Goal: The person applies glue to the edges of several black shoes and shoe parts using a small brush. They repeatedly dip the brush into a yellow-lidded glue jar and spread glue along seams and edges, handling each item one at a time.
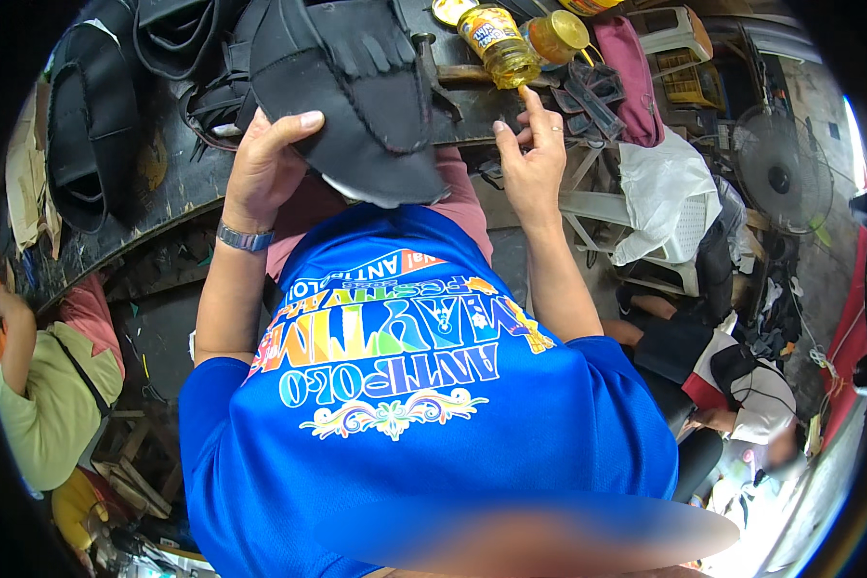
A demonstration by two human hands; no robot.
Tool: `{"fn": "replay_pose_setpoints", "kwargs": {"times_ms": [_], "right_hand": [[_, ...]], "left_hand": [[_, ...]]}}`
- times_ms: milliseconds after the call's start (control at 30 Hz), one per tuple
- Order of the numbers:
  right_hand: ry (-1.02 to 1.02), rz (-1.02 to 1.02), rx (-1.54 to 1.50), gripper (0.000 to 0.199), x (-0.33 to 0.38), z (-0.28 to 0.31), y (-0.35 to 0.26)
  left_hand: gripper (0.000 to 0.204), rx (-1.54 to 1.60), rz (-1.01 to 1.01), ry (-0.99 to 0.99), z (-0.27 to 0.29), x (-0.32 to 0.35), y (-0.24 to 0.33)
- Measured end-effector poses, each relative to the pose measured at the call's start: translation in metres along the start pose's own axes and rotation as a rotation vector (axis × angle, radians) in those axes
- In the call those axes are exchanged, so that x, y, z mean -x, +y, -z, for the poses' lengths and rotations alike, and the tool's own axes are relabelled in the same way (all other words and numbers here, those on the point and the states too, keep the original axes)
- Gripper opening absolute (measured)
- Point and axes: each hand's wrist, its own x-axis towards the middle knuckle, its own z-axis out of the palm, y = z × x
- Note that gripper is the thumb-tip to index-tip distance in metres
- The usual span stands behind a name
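Note:
My left hand [270, 159] grips the lower left edge of a black leather-like shoe upper [356, 116], its thumb lying on top. The piece has curved, stitched-looking seams and a rounded flap hanging over the table's near edge toward my lap. My right hand [535, 159] is off to the right of it, holding nothing. Its index finger points up and the thumb stands apart. The fingertip is at the base of a tilted glass jar [501, 53] with a yellow label; whether they touch I cannot tell.
More black uppers [91, 125] lie on the dark worktable [178, 173] to the left. A hammer [424, 48], a second jar [556, 39] and dark strap pieces [588, 101] are at the right. A white plastic chair [669, 207], a fan [785, 169] and other people are around.

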Motion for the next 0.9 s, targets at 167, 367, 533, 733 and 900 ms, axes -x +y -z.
{"fn": "replay_pose_setpoints", "kwargs": {"times_ms": [167, 367, 533, 733, 900], "right_hand": [[-0.022, 0.064, -0.061, 0.056, 0.001, -0.009, 0.008], [-0.079, -0.059, -0.212, 0.054, -0.016, -0.004, 0.01], [-0.062, 0.117, 0.475, 0.047, -0.025, -0.003, 0.001], [-0.072, 0.231, 0.551, 0.041, -0.025, 0.002, -0.004], [-0.026, 0.174, 0.121, 0.026, -0.031, 0.034, -0.04]], "left_hand": [[0.04, -0.021, -0.054, -0.047, -0.004, -0.004, 0.001], [0.04, -0.036, -0.047, 0.068, -0.018, -0.002, 0.003], [0.043, -0.109, -0.093, 0.087, -0.034, -0.006, 0.006], [0.044, 0.046, -0.029, 0.119, -0.039, -0.009, 0.009], [0.041, -0.049, -0.043, 0.137, -0.042, -0.012, 0.012]]}}
